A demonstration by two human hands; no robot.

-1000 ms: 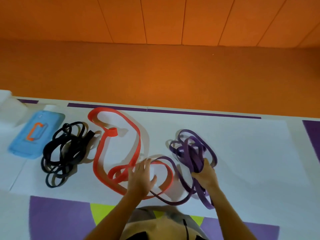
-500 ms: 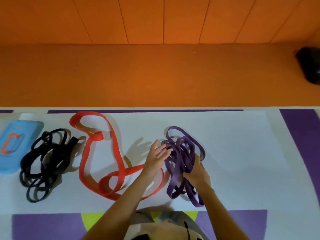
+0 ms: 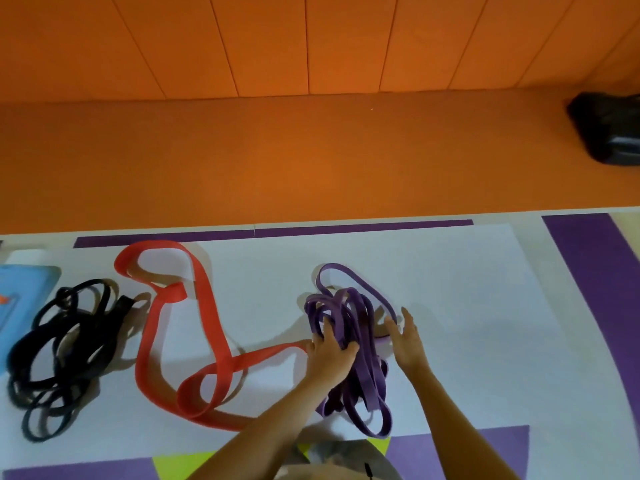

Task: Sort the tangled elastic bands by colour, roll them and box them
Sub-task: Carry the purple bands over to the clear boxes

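Where the white sheet (image 3: 450,289) covers the floor mat, three lots of bands lie apart by colour.

Purple bands (image 3: 346,306): a loose, tangled bundle, right of centre on the sheet, running from a single loop at the far end to several loops at the near edge. It lies between the two hands.

Left hand (image 3: 329,356): on the bundle's left side, fingers curled in among the strands and the thumb laid across them, gripping the purple bands.

Right hand (image 3: 407,341): just beside the bundle's right side, fingers straight and together, palm facing the bands, holding nothing. Its lower fingers seem to touch an outer strand; the contact is not clear.

Red band (image 3: 207,306): one wide band, spread in open curves left of the purple lot. One end reaches the left hand's knuckles; whether it passes under the hand cannot be told.

Black bands (image 3: 119,308): a tangled heap, well left of both hands, just beside the red band.

Blue case (image 3: 24,289): at the left edge, beside the black heap, partly cut off.

Black bag (image 3: 609,133): on the orange floor, far right.
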